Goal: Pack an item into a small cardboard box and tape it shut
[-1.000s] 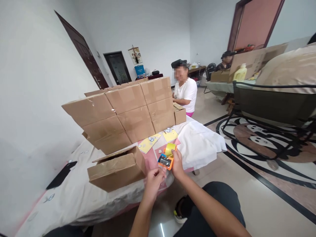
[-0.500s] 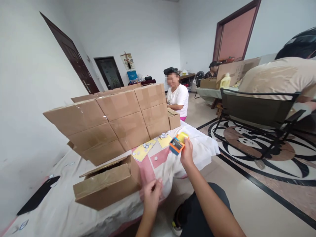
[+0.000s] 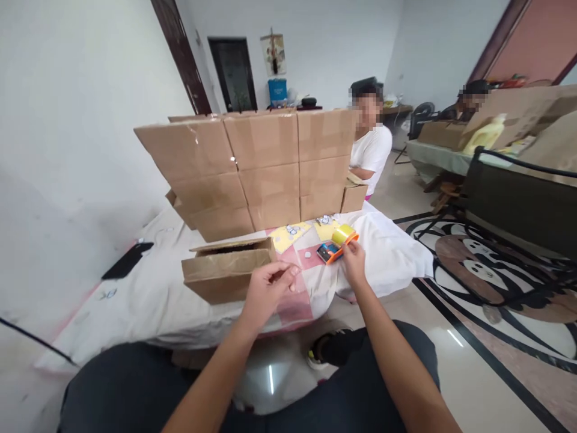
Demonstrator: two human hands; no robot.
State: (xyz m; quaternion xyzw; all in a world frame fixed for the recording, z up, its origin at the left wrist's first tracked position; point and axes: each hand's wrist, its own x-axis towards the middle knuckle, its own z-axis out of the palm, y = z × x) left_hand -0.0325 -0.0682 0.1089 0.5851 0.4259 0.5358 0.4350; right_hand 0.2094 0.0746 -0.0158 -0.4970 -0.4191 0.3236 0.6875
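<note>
My right hand (image 3: 354,260) grips an orange and blue tape dispenser (image 3: 331,253) with a yellow roll of tape (image 3: 345,234) in it. It is low over the cloth-covered table or touching it; I cannot tell which. My left hand (image 3: 273,282) is closed in a pinch in front of the small cardboard box (image 3: 225,273). Whatever its fingertips hold, if anything, is too small to make out. A small white piece (image 3: 308,255) lies on a pink patch of the cloth between the hands and the box wall.
Stacked cardboard boxes (image 3: 270,174) form a wall across the table (image 3: 383,240). A black flat object (image 3: 128,260) lies at left. Behind the boxes sits a person in a white shirt (image 3: 376,150). A black chair (image 3: 518,204) stands on the right.
My view has turned right to left, so the scene sits further right. The tape dispenser has come down towards the cloth. My left hand has risen in front of the small box, still pinched.
</note>
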